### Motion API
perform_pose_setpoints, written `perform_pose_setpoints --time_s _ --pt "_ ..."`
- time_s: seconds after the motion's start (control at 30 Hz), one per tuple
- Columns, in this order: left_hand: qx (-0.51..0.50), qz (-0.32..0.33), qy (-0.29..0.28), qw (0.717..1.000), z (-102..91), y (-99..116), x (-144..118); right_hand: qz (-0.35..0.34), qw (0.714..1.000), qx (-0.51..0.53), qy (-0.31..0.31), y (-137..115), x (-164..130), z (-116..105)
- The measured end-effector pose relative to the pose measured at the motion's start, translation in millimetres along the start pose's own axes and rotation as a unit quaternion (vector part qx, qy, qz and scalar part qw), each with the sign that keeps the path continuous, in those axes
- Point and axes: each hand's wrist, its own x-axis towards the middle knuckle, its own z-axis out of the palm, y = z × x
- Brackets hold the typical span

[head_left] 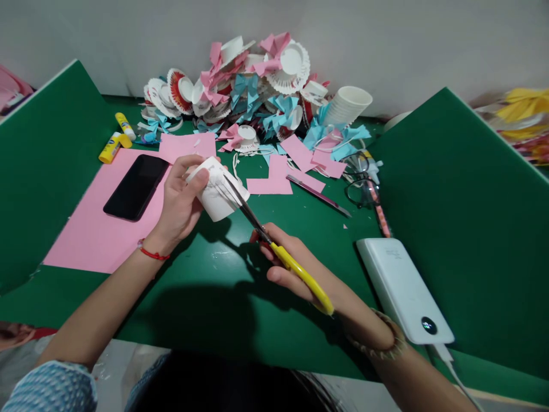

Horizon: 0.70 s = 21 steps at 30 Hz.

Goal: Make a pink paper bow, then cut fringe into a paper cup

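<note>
Glue sticks (pixel 116 139): 2, yellow, lying at far left of the green desk (pixel 206 297).
Smartphone (pixel 136 186): black, face up on a pink paper sheet (pixel 92 234).
Left hand (pixel 180 200): grip clenched round a white paper cup (pixel 217 191), held on its side above the desk.
Scissors (pixel 274 249): yellow handles, blades biting into the cup's rim.
Right hand (pixel 291 266): grip closed on the scissor handles.
Power bank (pixel 403 289): white, at right.
</note>
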Motion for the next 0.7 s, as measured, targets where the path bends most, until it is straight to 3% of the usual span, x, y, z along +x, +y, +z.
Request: perform_pose_setpoints --time_s 0.7 --pt "-0.023 -0.003 -0.005 1.0 2.7 1.6 -1.0 -0.014 1.0 0.007 0.026 -1.4 0.9 0.6"
